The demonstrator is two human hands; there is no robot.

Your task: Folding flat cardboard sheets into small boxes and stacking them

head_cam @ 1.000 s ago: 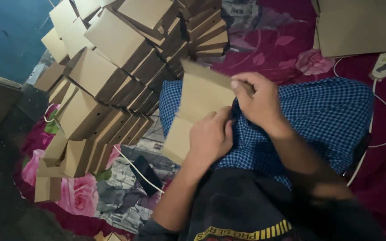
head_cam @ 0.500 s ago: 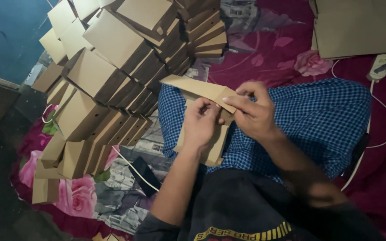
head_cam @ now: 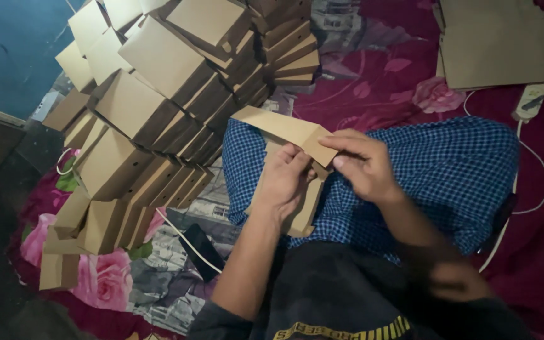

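Observation:
A brown paper bag (head_cam: 284, 128), half folded, is held over my lap between both hands. My left hand (head_cam: 283, 177) grips its lower part, which hangs down against my blue checked trousers (head_cam: 436, 173). My right hand (head_cam: 363, 165) pinches the folded corner at the top right, fingers closed on the paper. The upper flap sticks out to the left, towards the heap of finished bags.
A big heap of folded brown paper bags (head_cam: 158, 107) lies to the left on a red flowered sheet (head_cam: 105, 280). A stack of flat brown sheets (head_cam: 495, 41) sits at the top right, beside a white power strip (head_cam: 532, 101) with its cable. A dark phone (head_cam: 201, 252) lies near my left knee.
The bag lay flat and open in my hands a second ago. Since then it has been folded over, with the flap now raised and pointing left. Both hands have closed in on the fold.

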